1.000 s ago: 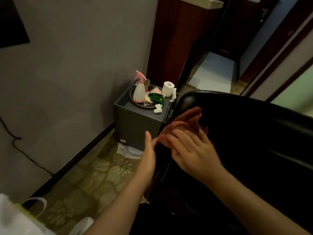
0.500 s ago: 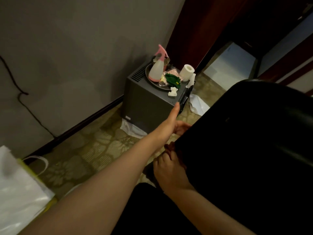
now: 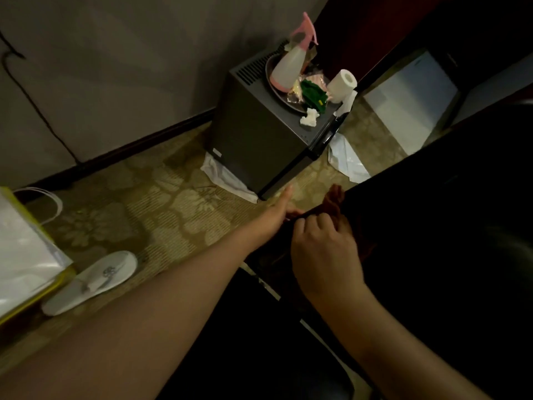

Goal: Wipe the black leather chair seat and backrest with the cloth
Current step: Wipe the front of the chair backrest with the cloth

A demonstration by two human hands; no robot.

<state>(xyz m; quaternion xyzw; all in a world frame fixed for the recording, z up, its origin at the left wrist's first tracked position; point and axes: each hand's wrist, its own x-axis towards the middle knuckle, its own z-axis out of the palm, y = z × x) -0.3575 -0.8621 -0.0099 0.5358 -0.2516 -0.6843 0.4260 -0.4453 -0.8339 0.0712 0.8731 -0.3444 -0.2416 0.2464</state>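
The black leather chair [image 3: 432, 226] fills the right side, seen from above in dim light. A dark reddish-brown cloth [image 3: 334, 202] lies over the chair's left edge. My right hand [image 3: 323, 249] rests on that edge with its fingers curled into the cloth. My left hand [image 3: 278, 210] reaches in from the lower left, thumb pointing up. Its fingers go under the cloth's left end and are hidden there.
A grey box-like cabinet [image 3: 259, 131] stands by the wall, bearing a metal tray [image 3: 272, 79] with a pink spray bottle [image 3: 288, 67], a green rag [image 3: 313, 95] and a paper roll [image 3: 341, 82]. A white slipper [image 3: 92, 281] and a white bag [image 3: 23, 261] lie on the patterned carpet at left.
My view has tipped down and closer to the chair's edge. Both hands have come down from the backrest top to the chair's left edge, with the cloth between them.
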